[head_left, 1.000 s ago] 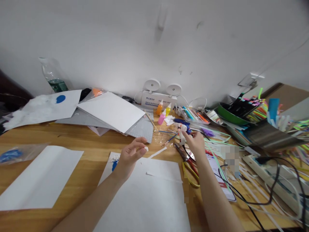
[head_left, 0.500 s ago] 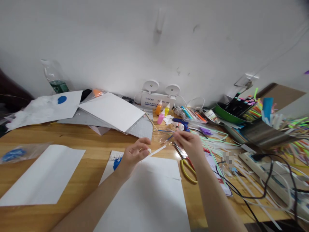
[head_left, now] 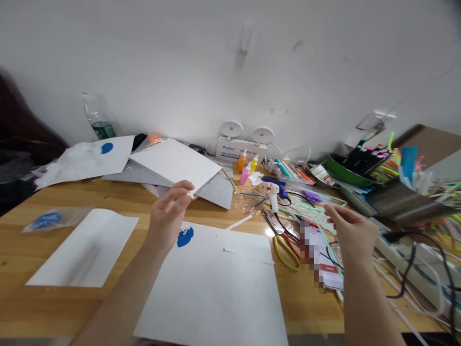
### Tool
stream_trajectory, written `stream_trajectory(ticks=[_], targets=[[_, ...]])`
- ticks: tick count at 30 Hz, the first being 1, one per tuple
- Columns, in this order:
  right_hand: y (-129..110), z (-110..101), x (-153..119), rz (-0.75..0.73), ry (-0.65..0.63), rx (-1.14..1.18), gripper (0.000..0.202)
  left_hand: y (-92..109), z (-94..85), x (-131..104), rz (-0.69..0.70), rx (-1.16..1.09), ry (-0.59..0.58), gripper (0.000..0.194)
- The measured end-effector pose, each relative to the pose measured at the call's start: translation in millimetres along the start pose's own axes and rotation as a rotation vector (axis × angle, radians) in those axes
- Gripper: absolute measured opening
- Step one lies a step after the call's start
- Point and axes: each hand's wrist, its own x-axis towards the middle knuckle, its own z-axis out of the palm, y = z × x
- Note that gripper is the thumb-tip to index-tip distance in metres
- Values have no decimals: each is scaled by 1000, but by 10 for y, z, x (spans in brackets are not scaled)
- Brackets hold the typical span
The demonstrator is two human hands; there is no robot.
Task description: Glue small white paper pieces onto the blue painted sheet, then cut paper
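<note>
My left hand (head_left: 169, 211) is raised above the far-left corner of a large white sheet (head_left: 219, 288), pinching a small white piece (head_left: 192, 193) between thumb and fingertips. Beneath it, a blue cutout (head_left: 185, 236) with white bits on top lies at the sheet's corner. My right hand (head_left: 351, 233) is off to the right, over the phone (head_left: 326, 259) and scattered strips, its fingertips pressed together; whatever they hold is not visible. Between the hands, a white strip (head_left: 239, 223) lies at the sheet's far edge, and a small white scrap (head_left: 228, 249) rests on the sheet.
A white glue gun (head_left: 272, 194) stands near yellow-handled scissors (head_left: 286, 252). Small paint bottles (head_left: 246, 173) stand further back. Cables and a power strip (head_left: 418, 259) crowd the right. A folded white sheet (head_left: 86, 250) and a bag with blue pieces (head_left: 48, 220) lie left.
My left hand has moved left and up with the small white piece, away from the strip. My right hand has swung right, away from the glue gun. The view has shifted slightly.
</note>
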Motion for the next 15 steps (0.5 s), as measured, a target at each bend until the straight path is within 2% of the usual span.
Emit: stream_trajectory(ticks=[3,6,7,9,11,15], targets=[[-23,134,-112,-66,-206,-193,36,164,-204,-94,72,225,20,4],[-146,419,-346,-165,-500,-240,35,170,-443,-224,78,481,23,2],[-212,531,-451,-235,-537,-247,31,146,-517,-266,65,573,24,2],[-367,747,-680,-440,-502,-144,22,87,-640,-343,28,794,-13,3],[-523,923,-900,-574,-487,-27,20,34,-721,-398,27,992,-81,5],[-679,1133,-1209,-591,-413,151,11,-36,-736,-416,83,1214,-182,9]])
